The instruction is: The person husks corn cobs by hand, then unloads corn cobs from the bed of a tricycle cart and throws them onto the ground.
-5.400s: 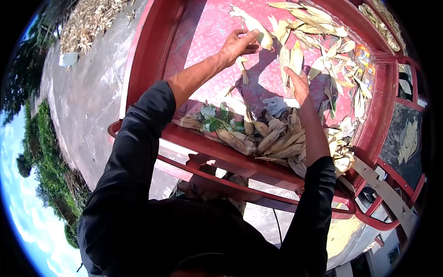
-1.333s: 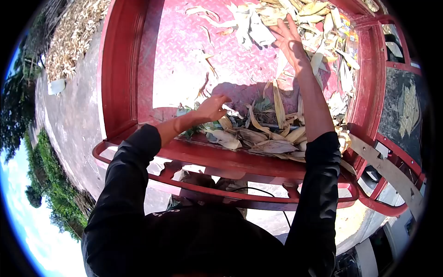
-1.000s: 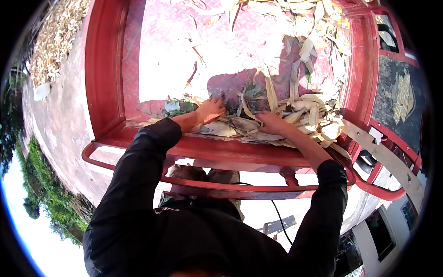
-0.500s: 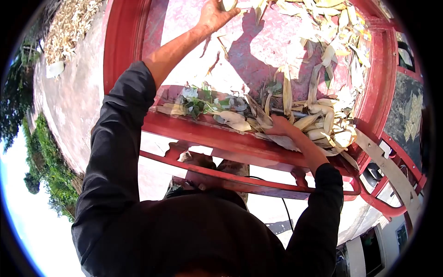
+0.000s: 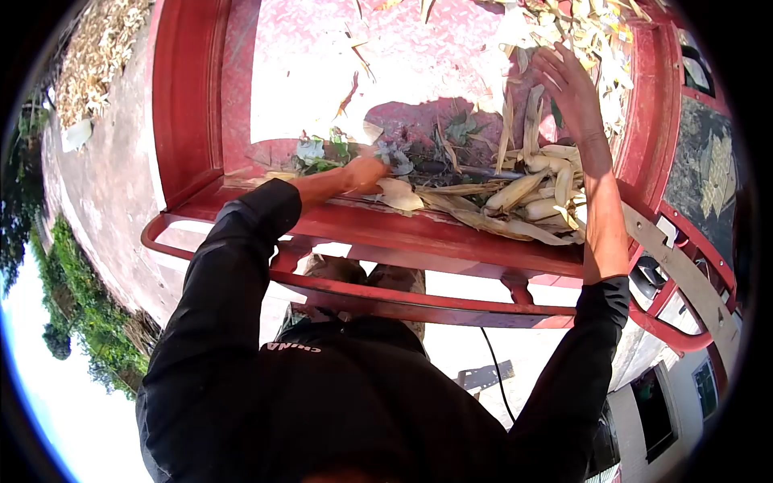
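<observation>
My left hand (image 5: pixel 366 174) is over the near side of the red truck bed, beside green leaves (image 5: pixel 316 153) and a pale husk (image 5: pixel 400 194). It is smeared by motion, so I cannot make out its fingers or any hold. My right hand (image 5: pixel 570 90) reaches farther in at the right, fingers stretched out and apart, with nothing visible in it. Under that forearm lies a heap of husked corn cobs (image 5: pixel 519 191) and dry husks (image 5: pixel 527 129) along the near right corner.
A red wall (image 5: pixel 187 97) bounds the bed on the left, and a red rail (image 5: pixel 403 302) runs across in front of my body. Loose husks (image 5: pixel 600 40) lie along the far right side. A husk pile (image 5: pixel 101 48) covers ground at the upper left.
My left hand has come down from the far part of the bed to the near edge; the pale thing it held no longer shows there. My right hand has left the cob heap, moving up and right.
</observation>
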Action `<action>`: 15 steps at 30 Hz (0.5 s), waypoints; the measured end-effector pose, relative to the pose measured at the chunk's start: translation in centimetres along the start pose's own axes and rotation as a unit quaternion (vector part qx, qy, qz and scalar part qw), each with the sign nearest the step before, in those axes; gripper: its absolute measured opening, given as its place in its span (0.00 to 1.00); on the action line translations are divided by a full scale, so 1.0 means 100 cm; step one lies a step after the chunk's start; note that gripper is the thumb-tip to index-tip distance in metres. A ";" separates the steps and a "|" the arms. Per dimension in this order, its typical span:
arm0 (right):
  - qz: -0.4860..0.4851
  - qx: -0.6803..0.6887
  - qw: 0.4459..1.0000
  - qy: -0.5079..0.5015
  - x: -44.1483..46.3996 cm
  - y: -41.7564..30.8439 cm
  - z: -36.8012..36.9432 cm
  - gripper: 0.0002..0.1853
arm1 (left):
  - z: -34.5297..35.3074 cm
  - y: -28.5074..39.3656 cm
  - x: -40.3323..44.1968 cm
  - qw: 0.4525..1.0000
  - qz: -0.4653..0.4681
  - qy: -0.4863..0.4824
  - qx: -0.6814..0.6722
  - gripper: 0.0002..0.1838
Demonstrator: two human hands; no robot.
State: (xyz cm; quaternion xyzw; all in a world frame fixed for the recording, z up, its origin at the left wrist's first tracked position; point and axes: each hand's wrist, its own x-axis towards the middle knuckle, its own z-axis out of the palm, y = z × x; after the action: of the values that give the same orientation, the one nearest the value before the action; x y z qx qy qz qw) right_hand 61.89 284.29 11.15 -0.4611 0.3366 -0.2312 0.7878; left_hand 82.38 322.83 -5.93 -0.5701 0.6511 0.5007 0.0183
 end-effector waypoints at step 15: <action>0.237 -0.629 0.640 -0.372 -0.154 0.244 0.001 0.31 | -0.101 -0.010 -0.068 0.935 -0.203 0.209 -0.203 0.32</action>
State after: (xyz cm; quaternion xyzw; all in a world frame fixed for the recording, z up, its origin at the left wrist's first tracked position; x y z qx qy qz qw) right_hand 52.99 306.16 -5.41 -0.7970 0.1772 0.4219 0.3943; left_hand 91.06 321.10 2.56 -0.7733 0.3951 0.4777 -0.1329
